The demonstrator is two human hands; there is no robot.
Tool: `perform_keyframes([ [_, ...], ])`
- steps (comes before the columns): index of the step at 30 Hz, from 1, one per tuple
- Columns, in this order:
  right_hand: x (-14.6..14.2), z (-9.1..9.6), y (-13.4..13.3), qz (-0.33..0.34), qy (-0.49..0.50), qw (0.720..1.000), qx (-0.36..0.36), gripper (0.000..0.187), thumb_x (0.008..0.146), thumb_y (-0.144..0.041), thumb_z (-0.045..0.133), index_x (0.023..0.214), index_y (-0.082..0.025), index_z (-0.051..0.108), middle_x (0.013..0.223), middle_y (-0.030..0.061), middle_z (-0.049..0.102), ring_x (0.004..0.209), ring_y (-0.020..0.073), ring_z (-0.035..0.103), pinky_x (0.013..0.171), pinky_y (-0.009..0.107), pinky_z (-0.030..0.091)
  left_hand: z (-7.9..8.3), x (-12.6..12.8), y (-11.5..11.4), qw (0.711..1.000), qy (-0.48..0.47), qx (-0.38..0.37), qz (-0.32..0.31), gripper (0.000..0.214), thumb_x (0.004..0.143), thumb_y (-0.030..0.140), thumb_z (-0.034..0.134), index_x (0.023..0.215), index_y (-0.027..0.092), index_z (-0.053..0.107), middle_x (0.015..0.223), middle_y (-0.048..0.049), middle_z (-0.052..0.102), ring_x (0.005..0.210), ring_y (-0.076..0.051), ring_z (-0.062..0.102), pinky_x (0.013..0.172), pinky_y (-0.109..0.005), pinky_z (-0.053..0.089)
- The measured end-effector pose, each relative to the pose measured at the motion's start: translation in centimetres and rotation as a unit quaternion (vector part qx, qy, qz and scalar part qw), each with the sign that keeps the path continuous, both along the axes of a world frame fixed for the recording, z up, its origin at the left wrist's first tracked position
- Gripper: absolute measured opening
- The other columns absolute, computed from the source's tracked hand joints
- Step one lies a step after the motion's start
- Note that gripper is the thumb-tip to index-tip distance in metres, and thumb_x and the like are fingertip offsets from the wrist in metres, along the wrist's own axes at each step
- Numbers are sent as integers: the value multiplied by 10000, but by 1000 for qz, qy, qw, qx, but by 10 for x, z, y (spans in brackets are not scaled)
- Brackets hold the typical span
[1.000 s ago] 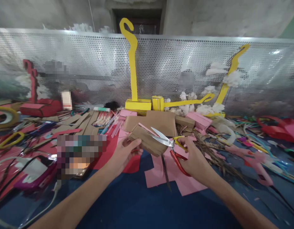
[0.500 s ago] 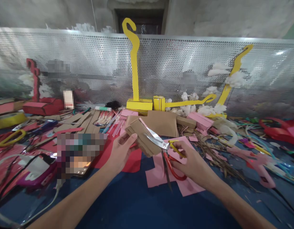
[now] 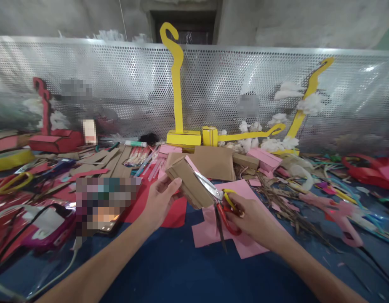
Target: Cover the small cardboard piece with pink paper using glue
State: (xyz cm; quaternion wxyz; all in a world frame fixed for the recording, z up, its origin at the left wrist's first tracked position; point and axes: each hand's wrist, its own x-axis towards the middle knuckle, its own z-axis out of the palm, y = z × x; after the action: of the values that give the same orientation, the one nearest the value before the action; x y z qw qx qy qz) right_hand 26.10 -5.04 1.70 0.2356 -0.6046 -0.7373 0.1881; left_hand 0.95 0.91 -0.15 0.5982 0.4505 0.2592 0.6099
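Observation:
My left hand (image 3: 164,200) grips a small brown cardboard box (image 3: 190,181) by its left side, thumb on the face, and holds it tilted above the table. My right hand (image 3: 246,214) has its fingers in the handles of the scissors (image 3: 217,194), one loop yellow and the other red. The blades are close together along the box's right edge; whether the edge lies between them I cannot tell. Beneath lies a cut piece of pink paper (image 3: 202,233), with a dark thin blade-like strip crossing it. Red paper (image 3: 177,214) lies under my left hand.
Yellow hook-shaped stands (image 3: 178,97) rise at the back before a perforated metal panel (image 3: 118,84). A pink glue gun (image 3: 346,227) and dry twigs (image 3: 292,210) lie at right. At left are a purple power strip (image 3: 47,235) with cables and cardboard strips (image 3: 117,162).
The scissors have closed further and their handles moved slightly left, nearer the box. The box has turned a little, its face now showing more plainly. My left hand stays in place.

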Motion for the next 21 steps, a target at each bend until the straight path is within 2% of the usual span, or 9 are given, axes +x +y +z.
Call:
perform_keyframes([
  [7, -2, -1, -1, -15, 1, 1000, 8, 2, 846, -236, 547, 845, -236, 549, 656, -22, 603, 546, 151, 499, 501, 258, 323, 1, 0, 1, 1000, -2, -2, 10, 263, 832, 345, 784, 1076, 248, 761, 1149, -45, 724, 891, -166, 658, 757, -304, 588],
  [10, 1, -7, -4, -8, 11, 999, 41, 121, 849, -290, 589, 959, -242, 574, 793, 13, 664, 602, 173, 561, 537, 279, 391, 1, -1, 1, 1000, -2, -3, 17, 270, 826, 355, 787, 1073, 249, 759, 1166, -51, 723, 904, -171, 666, 754, -303, 586],
  [13, 4, -14, -6, -16, 10, 999, 43, 241, 824, -351, 660, 1027, -261, 566, 798, 19, 667, 594, 196, 571, 540, 302, 411, 1, -1, 1, 1000, 1, -1, 22, 285, 815, 357, 795, 1073, 243, 760, 1179, -59, 723, 945, -196, 679, 759, -313, 589],
  [18, 2, -13, -5, 0, -7, 998, 69, 188, 842, -341, 642, 982, -256, 550, 848, 27, 647, 686, 206, 586, 590, 305, 418, 2, -1, -1, 1000, 2, 5, 15, 258, 812, 330, 796, 1044, 224, 757, 1165, -65, 732, 953, -212, 688, 780, -327, 594],
  [21, -2, -8, -4, 21, -13, 998, 60, 162, 868, -332, 617, 978, -247, 533, 877, 21, 628, 704, 189, 563, 608, 299, 407, 3, -1, -1, 1000, 1, 5, 5, 248, 807, 324, 802, 1030, 223, 758, 1134, -63, 737, 907, -197, 687, 770, -318, 592],
])
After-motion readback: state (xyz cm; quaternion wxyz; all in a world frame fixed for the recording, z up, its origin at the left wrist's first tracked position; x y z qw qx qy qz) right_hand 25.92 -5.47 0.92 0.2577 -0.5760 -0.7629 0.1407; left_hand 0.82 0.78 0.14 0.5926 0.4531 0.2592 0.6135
